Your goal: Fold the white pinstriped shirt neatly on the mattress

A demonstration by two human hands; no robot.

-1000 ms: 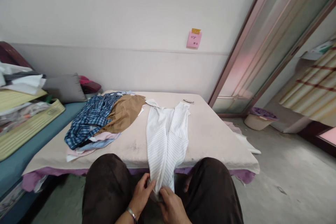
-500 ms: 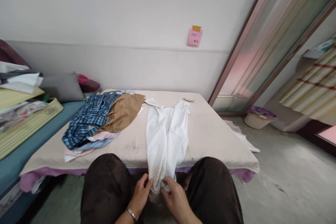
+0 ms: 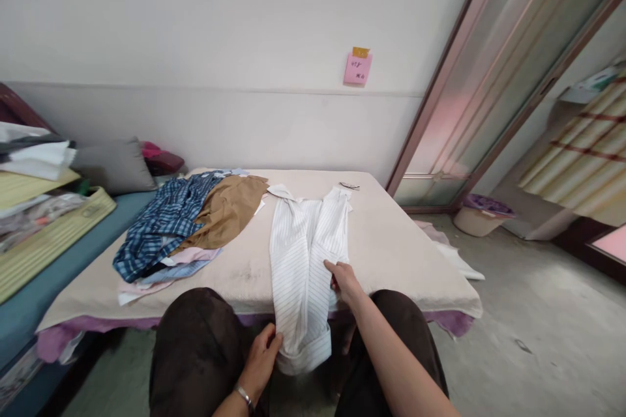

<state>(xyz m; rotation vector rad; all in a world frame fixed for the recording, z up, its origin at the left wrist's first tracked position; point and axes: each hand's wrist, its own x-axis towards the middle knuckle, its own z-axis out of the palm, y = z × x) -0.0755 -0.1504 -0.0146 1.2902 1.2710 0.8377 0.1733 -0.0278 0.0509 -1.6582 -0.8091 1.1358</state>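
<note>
Since 0.5 s ago — right hand (image 3: 345, 280) moved up striped shirt (image 3: 306, 260) | left hand (image 3: 264, 355) unchanged

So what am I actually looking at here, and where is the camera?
No machine here: a seated person wears a camera on the head, looking forward and down, so you see their own knees and both hands. In front is a low table covered with a cream cloth. A white striped shirt lies along it, its lower end hanging over the near edge. The left hand pinches that hanging end, and the right hand rests on the shirt's right edge, up on the table. To the left lies a pile of clothes, with a blue checked shirt and a brown one on top. A pink note is stuck on the wall.
</note>
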